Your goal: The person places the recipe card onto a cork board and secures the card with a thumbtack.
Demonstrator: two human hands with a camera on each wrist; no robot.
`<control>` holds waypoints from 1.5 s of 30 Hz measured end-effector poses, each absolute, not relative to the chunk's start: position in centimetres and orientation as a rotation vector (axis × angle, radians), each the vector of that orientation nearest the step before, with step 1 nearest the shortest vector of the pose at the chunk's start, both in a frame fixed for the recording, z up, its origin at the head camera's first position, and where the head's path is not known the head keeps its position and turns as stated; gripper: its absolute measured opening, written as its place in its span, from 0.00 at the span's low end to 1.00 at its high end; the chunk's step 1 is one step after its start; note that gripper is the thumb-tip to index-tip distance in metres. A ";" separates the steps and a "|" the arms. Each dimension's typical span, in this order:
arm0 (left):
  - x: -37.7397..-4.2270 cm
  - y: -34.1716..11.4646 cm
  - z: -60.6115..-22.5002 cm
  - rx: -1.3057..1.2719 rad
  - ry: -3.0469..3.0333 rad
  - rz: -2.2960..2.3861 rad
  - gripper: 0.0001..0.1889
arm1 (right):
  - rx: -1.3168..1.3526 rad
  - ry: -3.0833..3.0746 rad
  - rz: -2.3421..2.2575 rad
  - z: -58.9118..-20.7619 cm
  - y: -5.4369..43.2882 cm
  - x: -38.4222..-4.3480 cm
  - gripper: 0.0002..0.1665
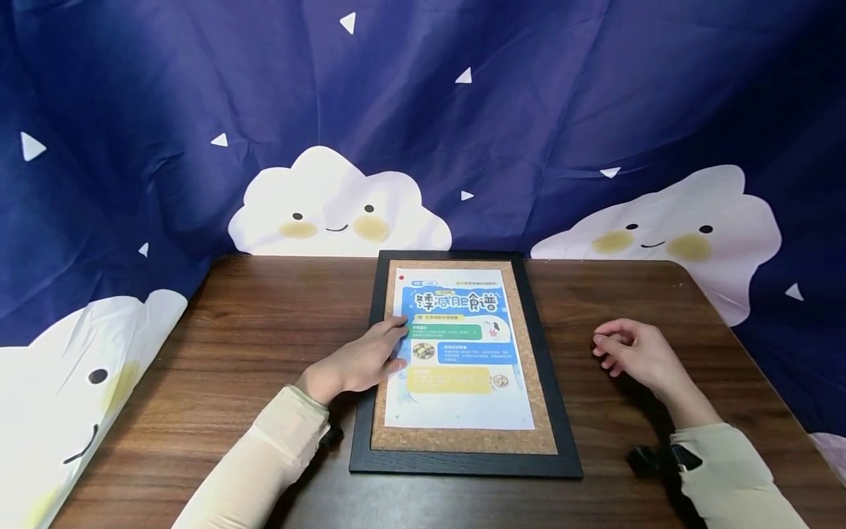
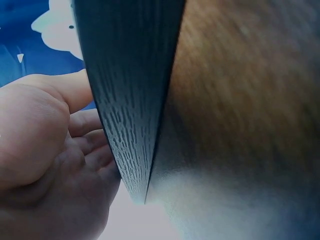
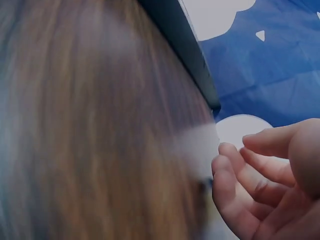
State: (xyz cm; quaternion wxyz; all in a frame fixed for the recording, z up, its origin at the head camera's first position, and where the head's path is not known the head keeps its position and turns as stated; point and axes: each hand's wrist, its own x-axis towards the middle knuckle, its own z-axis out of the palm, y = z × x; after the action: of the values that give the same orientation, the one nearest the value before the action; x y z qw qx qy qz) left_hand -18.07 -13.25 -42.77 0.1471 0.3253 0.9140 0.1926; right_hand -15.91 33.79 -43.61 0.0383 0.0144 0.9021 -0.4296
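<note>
A black-framed cork board (image 1: 545,441) lies flat on the table, with a printed poster (image 1: 456,411) over the cork. At the poster's top left corner sits a small red pushpin (image 1: 401,278). My left hand (image 1: 360,360) reaches across the board's left side, its extended fingers resting at the poster's left edge. In the left wrist view, the palm (image 2: 45,160) is beside the frame's dark side, which hides the fingertips. Off the board's right side, my right hand (image 1: 637,353) hovers with fingers loosely bent. Nothing shows between its thumb and fingers (image 3: 225,177) in the right wrist view.
The brown wooden table (image 1: 277,323) extends on both sides of the board. Behind it hangs a dark blue curtain (image 1: 396,95) with smiling clouds and white triangles. A dark wrist device (image 1: 644,461) is strapped below the right hand.
</note>
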 end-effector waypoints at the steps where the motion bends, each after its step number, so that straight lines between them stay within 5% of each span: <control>1: -18.0 -13.3 -42.7 0.935 2.630 0.554 0.35 | 0.060 2.774 -1.296 -43.7 34.0 -15.9 0.17; 28: -18.0 -13.3 -42.7 0.940 2.626 0.549 0.35 | 0.102 2.865 -0.994 -43.6 34.9 -16.4 0.12; 45: -18.1 -13.3 -42.8 0.918 2.611 0.577 0.34 | 0.045 2.779 -1.379 -43.0 34.0 -16.4 0.12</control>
State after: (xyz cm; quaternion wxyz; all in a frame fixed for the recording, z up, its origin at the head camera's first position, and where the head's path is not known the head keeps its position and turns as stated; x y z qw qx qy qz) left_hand -18.10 -13.29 -42.83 0.1564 0.3207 0.9122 0.2015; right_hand -16.44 34.02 -43.05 0.0197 0.0146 0.8955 -0.4443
